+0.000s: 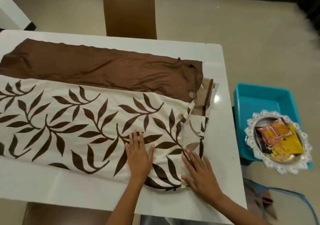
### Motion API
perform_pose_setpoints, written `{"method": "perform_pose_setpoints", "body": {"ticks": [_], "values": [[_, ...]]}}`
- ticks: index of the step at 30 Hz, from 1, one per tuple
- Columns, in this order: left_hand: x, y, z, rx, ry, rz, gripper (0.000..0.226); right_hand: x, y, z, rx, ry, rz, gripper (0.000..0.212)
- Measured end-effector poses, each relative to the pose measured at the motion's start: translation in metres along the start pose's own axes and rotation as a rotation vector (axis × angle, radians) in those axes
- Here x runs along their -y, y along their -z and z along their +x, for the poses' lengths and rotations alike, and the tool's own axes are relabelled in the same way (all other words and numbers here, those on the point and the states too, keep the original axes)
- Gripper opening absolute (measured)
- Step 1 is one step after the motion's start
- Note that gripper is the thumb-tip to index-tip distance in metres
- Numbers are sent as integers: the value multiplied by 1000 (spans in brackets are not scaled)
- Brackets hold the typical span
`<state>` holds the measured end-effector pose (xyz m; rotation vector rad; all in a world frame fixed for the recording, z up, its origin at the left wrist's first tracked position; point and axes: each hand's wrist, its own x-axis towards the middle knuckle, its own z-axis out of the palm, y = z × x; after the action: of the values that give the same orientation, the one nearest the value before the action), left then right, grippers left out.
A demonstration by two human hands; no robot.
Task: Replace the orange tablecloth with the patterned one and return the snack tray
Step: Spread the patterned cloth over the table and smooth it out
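Note:
A cream tablecloth with a brown leaf pattern (pixel 69 120) lies spread along the white table (pixel 225 155), with a plain brown band (pixel 103 69) along its far side. Its right end is folded back, showing the paler underside. My left hand (pixel 139 153) lies flat, fingers straight, on the cloth near the front edge. My right hand (pixel 199 172) presses flat on the folded right end. The silver snack tray (pixel 259 120), holding orange and yellow packets, sits off the table to the right on a teal bin (pixel 259 95).
A brown padded chair (pixel 129 11) stands at the far side of the table. Another brown chair seat (pixel 65 214) sits under the near edge. A blue-framed object (pixel 280 200) is on the tiled floor at the right.

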<state>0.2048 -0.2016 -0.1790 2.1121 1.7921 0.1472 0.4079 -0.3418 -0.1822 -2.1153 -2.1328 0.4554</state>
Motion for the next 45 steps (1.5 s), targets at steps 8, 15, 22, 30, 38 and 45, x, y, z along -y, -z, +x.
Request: {"method": "perform_pose_setpoints", "body": {"ticks": [8,15,22,30,38,45], "values": [[-43,-25,-35,16,-137,27,73,-6,12,0,-111,9,20,57],[-38,-28,-41,-15,-132,3,52,-10,14,-4,-166,114,-22,53],[-36,-32,-45,-13,-127,50,61,-10,12,6,-273,130,46,33],[-38,-32,-46,9,-136,19,67,-12,39,58,-401,85,235,5],[-80,0,36,-58,-247,-59,65,-34,80,149,-516,66,268,6],[-106,2,146,119,-331,99,77,-56,111,245,-540,26,221,9]]}}
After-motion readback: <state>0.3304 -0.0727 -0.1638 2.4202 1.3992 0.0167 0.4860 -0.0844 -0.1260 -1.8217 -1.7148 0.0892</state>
